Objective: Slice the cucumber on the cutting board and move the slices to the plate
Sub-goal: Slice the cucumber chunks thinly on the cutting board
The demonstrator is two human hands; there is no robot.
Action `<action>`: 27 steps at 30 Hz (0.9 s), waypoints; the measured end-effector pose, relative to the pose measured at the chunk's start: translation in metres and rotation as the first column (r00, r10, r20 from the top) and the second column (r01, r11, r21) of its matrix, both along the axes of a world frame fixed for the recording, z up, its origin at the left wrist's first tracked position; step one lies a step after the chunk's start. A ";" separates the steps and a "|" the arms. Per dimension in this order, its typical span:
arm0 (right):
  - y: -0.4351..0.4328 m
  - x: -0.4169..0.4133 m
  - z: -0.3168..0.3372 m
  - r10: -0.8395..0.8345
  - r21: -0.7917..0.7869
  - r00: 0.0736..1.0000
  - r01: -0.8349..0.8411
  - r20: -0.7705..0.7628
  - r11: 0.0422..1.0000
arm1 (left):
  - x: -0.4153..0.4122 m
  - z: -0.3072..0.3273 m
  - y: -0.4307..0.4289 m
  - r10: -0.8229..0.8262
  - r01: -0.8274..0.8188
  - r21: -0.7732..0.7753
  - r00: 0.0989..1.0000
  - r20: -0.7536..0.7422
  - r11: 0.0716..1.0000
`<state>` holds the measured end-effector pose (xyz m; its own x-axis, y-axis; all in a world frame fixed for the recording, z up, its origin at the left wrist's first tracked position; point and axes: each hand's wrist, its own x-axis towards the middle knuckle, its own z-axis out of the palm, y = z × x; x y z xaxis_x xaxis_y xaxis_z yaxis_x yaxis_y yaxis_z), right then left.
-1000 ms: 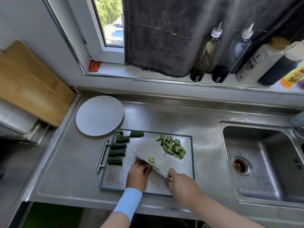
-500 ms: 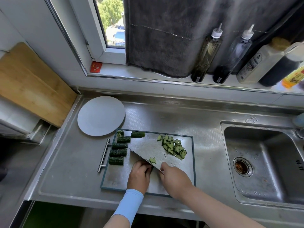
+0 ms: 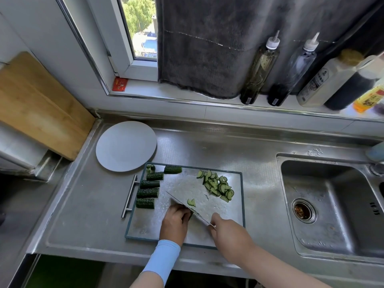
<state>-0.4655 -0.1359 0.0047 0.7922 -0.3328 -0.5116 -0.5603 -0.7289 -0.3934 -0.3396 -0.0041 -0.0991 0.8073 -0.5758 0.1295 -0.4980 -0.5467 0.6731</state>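
The fingers [image 3: 179, 210] of the left hand [image 3: 175, 224] curl down over a cucumber piece [image 3: 190, 215] near the front of the cutting board [image 3: 228, 217] (only a dark sliver of it shows past the knuckles). The right hand [image 3: 227, 232] is clenched round the handle of the knife [image 3: 187, 205], whose blade slants across the board and touches the left fingertips. Two slices [image 3: 191, 202] lie just beyond the blade. To the left, four cucumber chunks [image 3: 148, 192] lie in a column by the board's metal handle [image 3: 129, 196], with a fifth further back. A pile of slices [image 3: 218, 187] sits toward the board's far right, well apart from both hands. Behind the board's far left corner is the plate [image 3: 125, 146], bare. The sink [image 3: 332, 204] lies to the right, and bottles [image 3: 259, 67] stand on the windowsill.
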 end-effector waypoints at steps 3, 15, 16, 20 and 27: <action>0.003 0.013 -0.007 -0.038 0.048 0.999 0.039 -0.005 0.998 | 0.000 -0.002 0.001 -0.014 0.014 -0.013 1.000 -0.003 1.000; 0.010 0.020 -0.007 -0.027 0.013 1.000 0.027 0.014 1.000 | -0.002 0.001 0.000 0.030 -0.030 -0.008 0.999 -0.012 1.000; 0.011 0.015 -0.006 -0.035 0.008 0.999 0.035 0.019 0.999 | -0.002 0.001 0.000 0.034 -0.034 -0.008 0.999 -0.014 0.999; 0.010 -0.005 -0.003 -0.053 -0.016 0.998 0.054 0.023 0.998 | -0.002 0.003 0.000 0.027 -0.027 -0.003 1.000 -0.013 1.000; 0.002 -0.016 0.000 -0.044 -0.012 0.999 0.044 -0.001 0.999 | -0.002 0.003 0.001 0.009 -0.009 -0.013 1.000 -0.024 1.000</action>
